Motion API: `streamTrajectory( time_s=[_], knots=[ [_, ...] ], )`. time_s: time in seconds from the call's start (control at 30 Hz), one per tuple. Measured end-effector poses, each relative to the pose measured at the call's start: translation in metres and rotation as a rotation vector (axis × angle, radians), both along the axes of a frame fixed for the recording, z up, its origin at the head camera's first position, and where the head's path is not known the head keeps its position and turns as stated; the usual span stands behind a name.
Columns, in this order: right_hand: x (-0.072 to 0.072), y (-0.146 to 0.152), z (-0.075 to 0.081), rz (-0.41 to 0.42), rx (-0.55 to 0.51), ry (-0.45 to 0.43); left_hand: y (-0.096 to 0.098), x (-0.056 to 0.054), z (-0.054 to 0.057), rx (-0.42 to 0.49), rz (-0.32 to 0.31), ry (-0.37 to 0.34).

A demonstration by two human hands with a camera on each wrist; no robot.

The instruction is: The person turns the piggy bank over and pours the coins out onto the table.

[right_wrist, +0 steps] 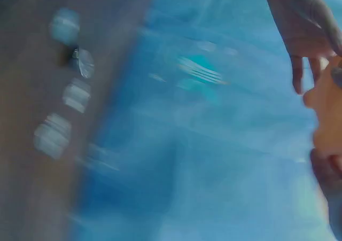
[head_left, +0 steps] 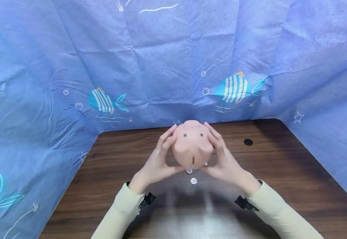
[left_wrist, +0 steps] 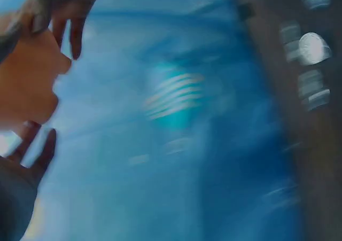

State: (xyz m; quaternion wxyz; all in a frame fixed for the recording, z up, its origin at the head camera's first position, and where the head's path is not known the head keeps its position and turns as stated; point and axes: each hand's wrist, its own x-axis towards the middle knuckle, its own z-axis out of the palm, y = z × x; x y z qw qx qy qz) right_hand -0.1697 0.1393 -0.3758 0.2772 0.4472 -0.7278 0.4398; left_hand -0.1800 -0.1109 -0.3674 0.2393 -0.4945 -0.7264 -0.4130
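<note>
A pink piggy bank (head_left: 192,146) is held up over the table between both hands, its coin slot and two dark eyes facing the head camera. My left hand (head_left: 157,164) grips its left side, fingertips high and thumb low. On the other side my right hand (head_left: 228,166) grips it the same way. Silver coins (head_left: 193,181) show just below the bank in the head view. In the left wrist view several coins, mostly blurred, appear with one sharper coin (left_wrist: 312,48). Blurred coins (right_wrist: 76,95) also show in the right wrist view.
A small round black plug (head_left: 248,141) lies on the dark wood table (head_left: 125,149), toward the back right. Blue cloth (head_left: 167,59) with printed fish hangs behind the table and along both sides.
</note>
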Motion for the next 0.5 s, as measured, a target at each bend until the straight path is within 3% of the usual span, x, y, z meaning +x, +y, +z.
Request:
streamTrajectory(
  time_s=[0.13,0.2,0.23,0.3,0.4,0.43,0.5],
  knots=[
    [-0.012,0.001,-0.027,-0.045,0.031,-0.707,0.008,-0.012,-0.034,-0.023,0.068,-0.677],
    [-0.019,0.001,-0.038,-0.031,0.024,-0.933,0.01,-0.018,-0.046,-0.018,0.1,-0.929],
    [-0.022,0.001,-0.041,-0.019,0.029,-0.993,0.011,-0.02,-0.049,-0.02,0.106,-1.002],
    [-0.027,0.001,-0.044,0.012,0.017,-1.059,0.011,-0.023,-0.049,-0.032,0.119,-1.068],
    [-0.03,0.002,-0.039,0.013,0.017,-1.04,0.012,-0.026,-0.041,-0.029,0.107,-1.059],
    [-0.029,0.003,-0.034,-0.007,0.025,-0.992,0.012,-0.026,-0.037,-0.015,0.091,-1.022],
    [-0.022,0.003,-0.022,-0.067,0.045,-0.818,0.012,-0.022,-0.025,0.003,0.078,-0.865]
  ],
)
